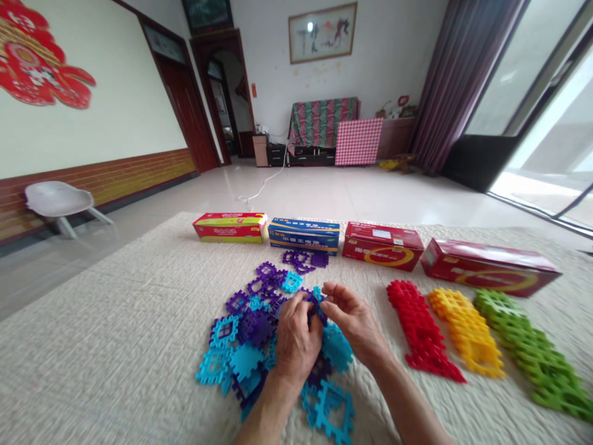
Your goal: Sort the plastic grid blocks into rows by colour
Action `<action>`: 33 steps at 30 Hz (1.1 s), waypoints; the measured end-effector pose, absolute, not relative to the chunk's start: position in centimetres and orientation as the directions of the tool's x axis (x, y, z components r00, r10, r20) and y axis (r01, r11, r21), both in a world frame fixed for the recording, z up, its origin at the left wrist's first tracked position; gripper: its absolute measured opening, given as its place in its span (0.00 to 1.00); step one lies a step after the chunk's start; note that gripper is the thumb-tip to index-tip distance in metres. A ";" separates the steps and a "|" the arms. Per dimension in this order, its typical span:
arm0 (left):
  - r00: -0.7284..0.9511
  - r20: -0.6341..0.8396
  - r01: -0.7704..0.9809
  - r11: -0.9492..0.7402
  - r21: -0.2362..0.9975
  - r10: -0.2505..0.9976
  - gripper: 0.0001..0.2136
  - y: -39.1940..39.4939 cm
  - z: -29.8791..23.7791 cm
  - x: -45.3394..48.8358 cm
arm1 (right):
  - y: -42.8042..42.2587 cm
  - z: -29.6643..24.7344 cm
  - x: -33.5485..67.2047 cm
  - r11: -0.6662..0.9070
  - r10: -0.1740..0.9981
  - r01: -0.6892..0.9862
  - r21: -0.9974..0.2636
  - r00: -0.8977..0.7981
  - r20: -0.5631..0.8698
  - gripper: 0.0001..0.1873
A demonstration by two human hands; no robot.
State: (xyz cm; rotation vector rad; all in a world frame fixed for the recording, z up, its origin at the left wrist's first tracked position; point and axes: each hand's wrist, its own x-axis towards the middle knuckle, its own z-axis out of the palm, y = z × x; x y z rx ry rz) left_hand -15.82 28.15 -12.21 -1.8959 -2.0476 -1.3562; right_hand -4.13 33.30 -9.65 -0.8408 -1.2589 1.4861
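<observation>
Just above a loose pile of interlocking plastic tiles, my left hand [299, 334] is closed round a purple interlocking tile [312, 301], partly hidden by the fingers. My right hand [353, 318] is beside it, its fingers curved and apart, with the thumb close to or touching the purple tile. A bit of light blue shows by the right fingertips; whether it is a separate piece I cannot tell. Around and under my hands are light blue tiles [246, 360] and purple tiles [237, 301], some framed like windows, others solid. Part of the pile is hidden by my hands and forearms.
To the right lie rows of red tiles [419, 327], yellow tiles [463, 327] and green tiles [532, 352]. Behind stand a red-and-yellow box [230, 228], a blue box [304, 236] and two red boxes [382, 246], all on a cream quilted cover [115, 346].
</observation>
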 end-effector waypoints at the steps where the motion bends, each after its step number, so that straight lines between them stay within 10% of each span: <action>1: -0.252 0.564 0.819 -0.136 0.557 0.786 0.06 28.1 -12.1 -15.8 | 33.3 -9.6 -4.2 0.005 0.956 -0.244 -0.970 -0.285 0.077 0.23; 24: -0.388 0.627 0.793 -0.102 0.601 0.676 0.09 28.3 -10.9 -16.9 | 32.9 -9.5 -4.7 0.147 0.917 -0.131 -0.980 -0.354 0.185 0.19; 33: -0.373 0.621 0.789 -0.116 0.603 0.690 0.09 28.3 -10.6 -16.6 | 35.0 -9.5 -2.0 0.342 0.938 0.239 -0.909 -0.155 0.312 0.17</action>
